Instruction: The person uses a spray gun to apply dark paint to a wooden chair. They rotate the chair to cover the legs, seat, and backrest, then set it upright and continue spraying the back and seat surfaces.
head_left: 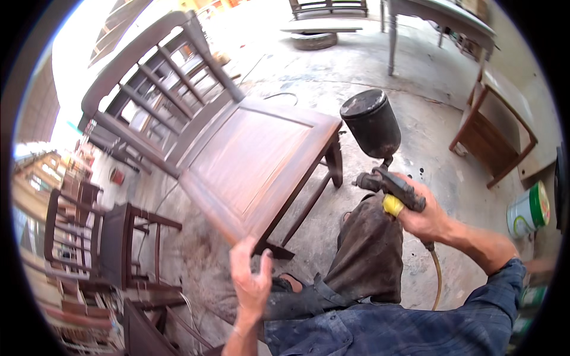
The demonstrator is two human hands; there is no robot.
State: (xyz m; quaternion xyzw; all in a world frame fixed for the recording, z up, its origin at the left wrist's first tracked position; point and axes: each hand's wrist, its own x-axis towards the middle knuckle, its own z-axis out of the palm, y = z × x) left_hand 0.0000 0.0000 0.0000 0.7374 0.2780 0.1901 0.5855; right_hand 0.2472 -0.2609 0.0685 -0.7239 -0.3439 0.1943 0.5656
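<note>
A wooden chair (pixel 255 155) with a slatted back stands before me, its seat reddish-brown and hazy with a paler border. My left hand (pixel 250 279) is at the seat's near corner, thumb and fingers apart; whether the fingertips touch the wood I cannot tell. In my right hand (pixel 424 212) is a dark spray gun (pixel 395 185), gripped by its handle, with its nozzle facing left toward the chair. A black paint cup (pixel 373 123) sits on top of the gun. Something yellow (pixel 392 205) wraps a finger of that hand. From below the grip runs a tan hose (pixel 438 279).
Dark chairs (pixel 116 246) stand at the left, another lower down. At the right are a small brown wooden piece (pixel 496 133) and a white bucket with a green lid (pixel 530 209). A grey table (pixel 442 21) and a tire (pixel 314 41) under a board are farther back.
</note>
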